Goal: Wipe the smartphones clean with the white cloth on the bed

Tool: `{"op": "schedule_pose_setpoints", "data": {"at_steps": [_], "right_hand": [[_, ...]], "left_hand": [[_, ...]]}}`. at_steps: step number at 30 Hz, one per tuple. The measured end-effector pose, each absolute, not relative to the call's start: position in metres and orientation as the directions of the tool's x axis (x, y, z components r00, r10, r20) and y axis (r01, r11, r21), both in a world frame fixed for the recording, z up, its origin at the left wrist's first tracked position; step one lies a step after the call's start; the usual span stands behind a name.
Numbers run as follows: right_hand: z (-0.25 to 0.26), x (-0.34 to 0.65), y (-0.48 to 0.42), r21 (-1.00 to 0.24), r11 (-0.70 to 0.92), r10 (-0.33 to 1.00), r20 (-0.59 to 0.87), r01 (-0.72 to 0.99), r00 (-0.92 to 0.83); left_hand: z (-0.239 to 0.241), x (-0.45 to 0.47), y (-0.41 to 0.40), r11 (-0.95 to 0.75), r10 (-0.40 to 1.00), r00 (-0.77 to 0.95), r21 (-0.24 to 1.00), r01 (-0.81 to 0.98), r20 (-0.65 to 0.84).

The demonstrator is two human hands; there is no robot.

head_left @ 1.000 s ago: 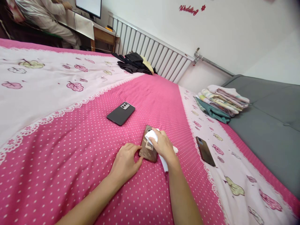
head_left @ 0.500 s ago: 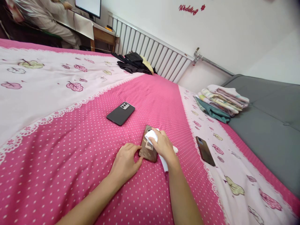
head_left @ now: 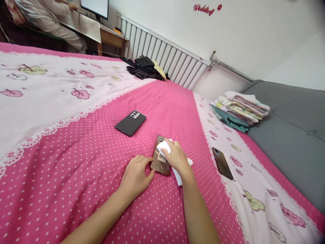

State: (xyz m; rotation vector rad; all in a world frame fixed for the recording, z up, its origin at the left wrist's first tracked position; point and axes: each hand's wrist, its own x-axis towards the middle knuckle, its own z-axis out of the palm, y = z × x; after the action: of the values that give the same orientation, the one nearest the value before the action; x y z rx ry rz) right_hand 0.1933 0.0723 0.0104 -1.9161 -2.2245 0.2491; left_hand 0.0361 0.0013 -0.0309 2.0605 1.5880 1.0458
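Note:
A brown patterned phone (head_left: pixel 161 166) lies back side up on the pink dotted bedspread, with a paper label on its back. Its left edge and lower corner are held by the thumb and forefinger of my left hand (head_left: pixel 135 173). My right hand (head_left: pixel 176 156) is closed on a white cloth (head_left: pixel 164 147) and presses it to the phone's upper back, beside the round camera. More of the white cloth hangs out under my right hand and wrist. The fingertips of my right hand are partly hidden by the cloth.
A black phone (head_left: pixel 130 123) lies farther off to the left, and another brown phone (head_left: pixel 222 163) to the right. Folded clothes (head_left: pixel 241 108) are stacked against the grey headboard (head_left: pixel 291 135). Dark clothes (head_left: pixel 147 69) lie by the white rail (head_left: pixel 165 47). A person (head_left: pixel 53 20) sits at a desk.

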Motion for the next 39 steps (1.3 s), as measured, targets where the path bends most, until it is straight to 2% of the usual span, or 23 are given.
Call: {"op": "schedule_pose_setpoints", "data": {"at_steps": [39], "right_hand": [[0.0121,0.1925,0.0715,-0.25,0.146,0.989,0.032,0.957,-0.142]], "left_hand": [[-0.0305,0.0359,0.0002,-0.329,0.927,0.103,0.652,0.683,0.36]]}}
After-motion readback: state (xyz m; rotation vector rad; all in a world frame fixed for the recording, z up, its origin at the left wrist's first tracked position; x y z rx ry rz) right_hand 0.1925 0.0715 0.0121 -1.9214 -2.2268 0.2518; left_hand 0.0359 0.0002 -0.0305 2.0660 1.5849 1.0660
